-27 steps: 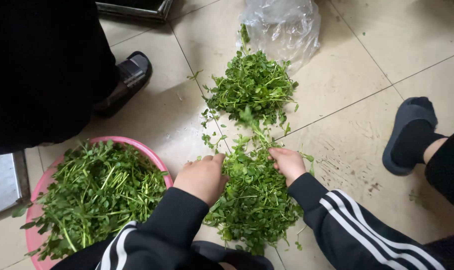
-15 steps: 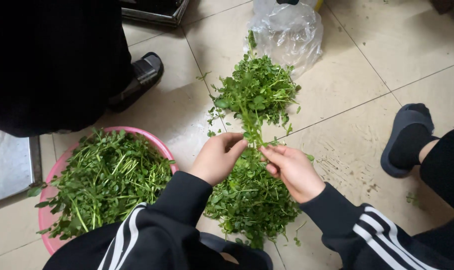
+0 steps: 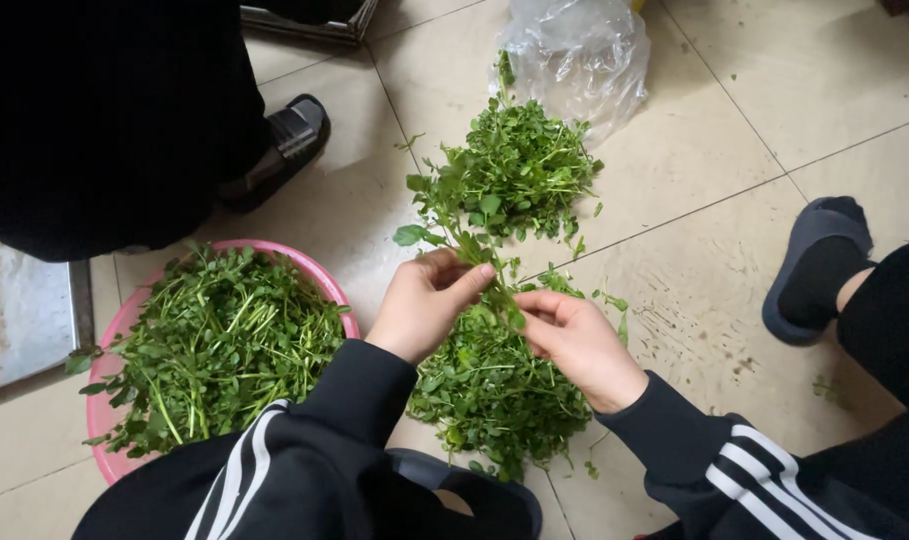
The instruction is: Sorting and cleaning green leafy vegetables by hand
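1. Left hand [image 3: 424,305] pinches a leafy green sprig [image 3: 454,235] between thumb and fingertips, closed on the stem below its top leaves. The sprig stands above the pile of greens on the floor [image 3: 494,390], its leaves pointing away from the person.
2. Right hand [image 3: 574,340] is closed on the lower end of the same stem, fingers curled, thumb pressing from above. The two hands nearly touch.
3. Judgement on technique: with the grips this close together, a short snap or pinch at the stem between them should part it cleanly; pulling the hands wide apart would more likely strip leaves. Holding firm on the stem, not the leaves, avoids bruising.
4. Pink basin [image 3: 99,420], left of the hands: round, heaped nearly to the rim with loose green stems and leaves, a few hanging over the edge.
5. Clear plastic bag [image 3: 574,55], far side of the tiled floor [image 3: 714,130]: crumpled, mouth toward the greens; contents cannot be made out.
6. A second heap of greens [image 3: 519,175] lies between bag and hands, directly on the tiles, in no container.
7. Another person's dark shoe [image 3: 284,140] stands beyond the basin.
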